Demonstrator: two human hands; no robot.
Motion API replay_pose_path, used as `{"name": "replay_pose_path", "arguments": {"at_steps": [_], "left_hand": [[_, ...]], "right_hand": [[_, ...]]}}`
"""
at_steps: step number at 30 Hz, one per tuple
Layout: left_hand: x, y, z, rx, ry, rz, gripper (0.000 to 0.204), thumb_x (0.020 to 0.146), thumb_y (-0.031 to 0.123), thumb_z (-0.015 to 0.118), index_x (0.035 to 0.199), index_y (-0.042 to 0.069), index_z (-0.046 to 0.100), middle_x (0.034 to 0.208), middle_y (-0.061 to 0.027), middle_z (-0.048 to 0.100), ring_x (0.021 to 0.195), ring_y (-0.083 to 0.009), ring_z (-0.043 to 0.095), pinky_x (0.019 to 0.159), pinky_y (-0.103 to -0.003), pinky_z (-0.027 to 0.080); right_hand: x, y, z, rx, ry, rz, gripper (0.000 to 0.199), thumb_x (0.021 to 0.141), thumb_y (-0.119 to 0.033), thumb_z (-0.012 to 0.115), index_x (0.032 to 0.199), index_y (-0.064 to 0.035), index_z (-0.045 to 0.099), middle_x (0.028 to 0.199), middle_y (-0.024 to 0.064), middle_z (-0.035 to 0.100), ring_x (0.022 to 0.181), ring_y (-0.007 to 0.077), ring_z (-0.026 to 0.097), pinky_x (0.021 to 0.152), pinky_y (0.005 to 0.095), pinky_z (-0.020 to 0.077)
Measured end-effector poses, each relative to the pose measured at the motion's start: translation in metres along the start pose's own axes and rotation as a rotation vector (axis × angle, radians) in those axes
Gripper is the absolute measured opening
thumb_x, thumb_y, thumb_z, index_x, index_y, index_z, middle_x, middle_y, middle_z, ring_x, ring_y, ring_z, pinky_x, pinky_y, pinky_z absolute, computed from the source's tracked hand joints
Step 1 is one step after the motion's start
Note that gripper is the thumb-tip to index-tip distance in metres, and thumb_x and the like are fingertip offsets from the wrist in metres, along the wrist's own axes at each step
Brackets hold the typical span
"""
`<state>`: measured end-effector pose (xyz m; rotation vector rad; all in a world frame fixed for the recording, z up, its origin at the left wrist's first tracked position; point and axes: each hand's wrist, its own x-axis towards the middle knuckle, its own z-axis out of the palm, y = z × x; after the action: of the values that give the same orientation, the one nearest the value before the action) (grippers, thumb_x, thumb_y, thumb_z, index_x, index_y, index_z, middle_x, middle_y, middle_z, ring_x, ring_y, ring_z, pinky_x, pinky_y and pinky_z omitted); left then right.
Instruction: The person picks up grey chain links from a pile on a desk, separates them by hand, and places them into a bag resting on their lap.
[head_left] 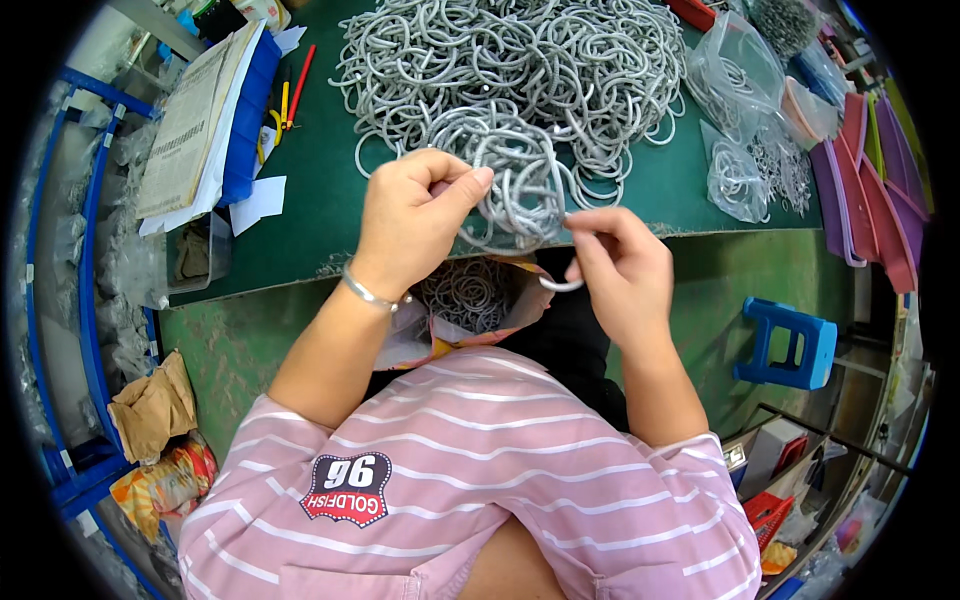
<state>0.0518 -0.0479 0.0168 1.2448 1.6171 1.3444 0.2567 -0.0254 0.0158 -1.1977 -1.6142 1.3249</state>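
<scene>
Left hand (415,205) closed, thumb pressed on a bundle of grey wire rings (515,190), held just above the near edge of the green table (320,200). Right hand (620,265) pinches one single ring (562,285) between thumb and forefinger, just right of and below the bundle, nearly touching it; the ring lies roughly flat, its open loop pointing toward the bundle. Right hand is nearer the single ring, left nearer the bundle. Bundle count too dense to tell, maybe a dozen plus. Behind the bundle on the table: one big loose pile of rings (520,60), uncountable. Under the table edge, one open bag (470,300) with more rings. Right of the table: one blue stool (790,345).
</scene>
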Motion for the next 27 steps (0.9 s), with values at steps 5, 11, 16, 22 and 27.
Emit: {"name": "replay_pose_path", "arguments": {"at_steps": [5, 11, 16, 22, 27], "left_hand": [[-0.003, 0.003, -0.005, 0.335, -0.185, 0.269, 0.020, 0.080, 0.013, 0.069, 0.070, 0.000, 0.056, 0.065, -0.0018, 0.048, 0.056, -0.0088, 0.039, 0.050, -0.025, 0.032], [-0.006, -0.021, -0.007, 0.181, -0.113, 0.184, 0.007, 0.085, 0.002, 0.062, 0.083, -0.003, 0.059, 0.083, -0.0061, 0.054, 0.062, -0.0092, 0.057, 0.056, -0.021, 0.045], [-0.010, -0.040, 0.007, 0.086, 0.062, 0.282, 0.002, 0.087, -0.002, 0.057, 0.088, -0.003, 0.059, 0.091, -0.0072, 0.054, 0.064, -0.0101, 0.060, 0.058, -0.020, 0.048], [-0.009, -0.072, -0.005, -0.032, -0.013, 0.009, 0.005, 0.085, 0.000, 0.061, 0.088, 0.000, 0.057, 0.088, -0.0043, 0.054, 0.064, -0.0086, 0.057, 0.059, -0.020, 0.046], [0.001, -0.037, 0.002, 0.381, -0.009, 0.355, 0.013, 0.081, 0.011, 0.069, 0.086, 0.001, 0.063, 0.072, -0.0036, 0.055, 0.058, -0.0059, 0.051, 0.052, -0.020, 0.040]], "right_hand": [[-0.012, 0.027, 0.006, -0.187, -0.072, -0.549, 0.020, 0.075, 0.012, 0.060, 0.092, -0.0001, 0.064, 0.091, 0.0159, 0.062, 0.067, 0.0233, 0.063, 0.058, 0.0275, 0.0508], [0.001, 0.062, 0.011, 0.354, 0.265, -0.167, 0.006, 0.089, 0.006, 0.051, 0.086, 0.0006, 0.054, 0.090, 0.0086, 0.055, 0.065, 0.0097, 0.057, 0.061, 0.0199, 0.0473], [0.012, 0.049, 0.025, 0.163, 0.378, -0.465, 0.011, 0.090, 0.007, 0.047, 0.091, -0.0010, 0.053, 0.094, 0.0105, 0.054, 0.062, 0.0094, 0.054, 0.056, 0.0197, 0.0453], [0.019, 0.058, 0.011, 0.465, 0.493, -0.257, 0.009, 0.090, 0.002, 0.051, 0.097, -0.0036, 0.050, 0.084, 0.0080, 0.058, 0.066, 0.0116, 0.055, 0.057, 0.0211, 0.0454], [0.013, 0.059, 0.016, -0.011, 0.158, -0.272, 0.005, 0.085, 0.004, 0.058, 0.085, -0.0013, 0.058, 0.085, 0.0043, 0.059, 0.077, 0.0123, 0.055, 0.065, 0.0230, 0.0450]]}}
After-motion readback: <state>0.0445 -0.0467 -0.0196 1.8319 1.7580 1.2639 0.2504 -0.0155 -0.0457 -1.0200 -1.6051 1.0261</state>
